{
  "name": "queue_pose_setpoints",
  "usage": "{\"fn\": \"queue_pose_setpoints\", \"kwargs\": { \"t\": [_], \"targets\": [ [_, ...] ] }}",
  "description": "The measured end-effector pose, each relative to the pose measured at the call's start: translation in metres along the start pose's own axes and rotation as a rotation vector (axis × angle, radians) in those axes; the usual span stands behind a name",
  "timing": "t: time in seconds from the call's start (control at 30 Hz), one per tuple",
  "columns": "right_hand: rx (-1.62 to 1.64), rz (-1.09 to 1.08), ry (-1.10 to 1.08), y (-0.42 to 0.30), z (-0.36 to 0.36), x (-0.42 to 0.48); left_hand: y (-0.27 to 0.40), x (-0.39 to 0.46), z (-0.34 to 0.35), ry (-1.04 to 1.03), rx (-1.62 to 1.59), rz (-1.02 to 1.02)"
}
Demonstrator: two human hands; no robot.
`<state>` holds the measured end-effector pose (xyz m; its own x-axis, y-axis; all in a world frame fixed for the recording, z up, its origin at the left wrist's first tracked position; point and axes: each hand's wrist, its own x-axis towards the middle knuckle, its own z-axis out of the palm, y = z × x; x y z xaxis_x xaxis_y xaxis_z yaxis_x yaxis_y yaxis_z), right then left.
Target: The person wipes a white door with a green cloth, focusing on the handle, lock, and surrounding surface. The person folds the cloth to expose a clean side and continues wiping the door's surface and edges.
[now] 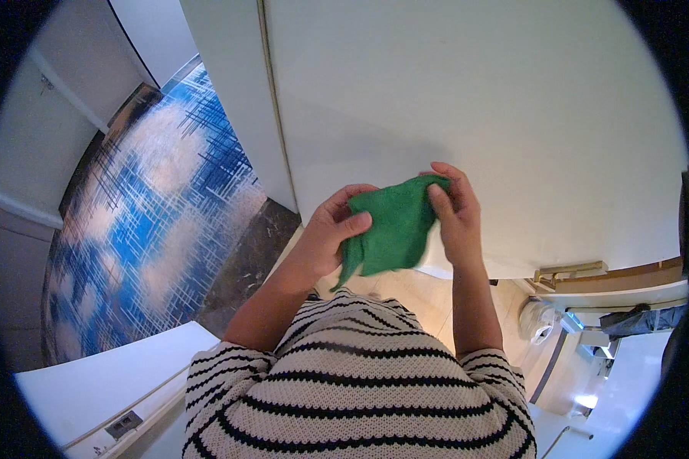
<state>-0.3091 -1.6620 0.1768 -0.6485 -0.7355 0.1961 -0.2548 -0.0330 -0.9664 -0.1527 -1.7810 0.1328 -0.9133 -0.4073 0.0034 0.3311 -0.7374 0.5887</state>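
Observation:
A green cloth [395, 229], partly folded, hangs between my two hands in front of my striped top. My left hand [344, 221] grips its left edge, the thumb lying on the front and the fingers behind. At its upper right corner my right hand [455, 212] pinches the cloth between thumb and fingers. A loose corner dangles below my left hand. Just beyond the hands stands a large pale door panel [482, 115], not visibly touched by them.
A brass-coloured lever handle [571, 271] projects at the lower right. Blue patterned carpet [161, 218] lies left, past a dark stone threshold [252, 252]. Behind me at left is a white edge with a metal strike plate [124, 424]. A bin with a clear liner [538, 321] stands right.

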Motion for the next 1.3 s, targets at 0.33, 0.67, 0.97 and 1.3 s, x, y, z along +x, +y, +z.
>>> {"fn": "queue_pose_setpoints", "kwargs": {
  "t": [0.33,0.67,0.97,1.3],
  "targets": [
    [-0.193,-0.216,-0.336,0.024,0.057,-0.049,0.022,-0.016,-0.019,0.147,-0.471,-0.136],
    [0.200,0.106,-0.198,0.030,0.079,-0.059,0.033,-0.036,-0.039,0.218,-0.259,0.225],
    [0.212,0.199,-0.013,0.023,0.105,-0.066,0.035,-0.077,-0.033,0.347,0.112,0.114],
    [0.039,-0.009,0.217,0.025,0.090,-0.048,0.052,-0.095,-0.065,0.357,0.557,-0.024]
  ]
}}
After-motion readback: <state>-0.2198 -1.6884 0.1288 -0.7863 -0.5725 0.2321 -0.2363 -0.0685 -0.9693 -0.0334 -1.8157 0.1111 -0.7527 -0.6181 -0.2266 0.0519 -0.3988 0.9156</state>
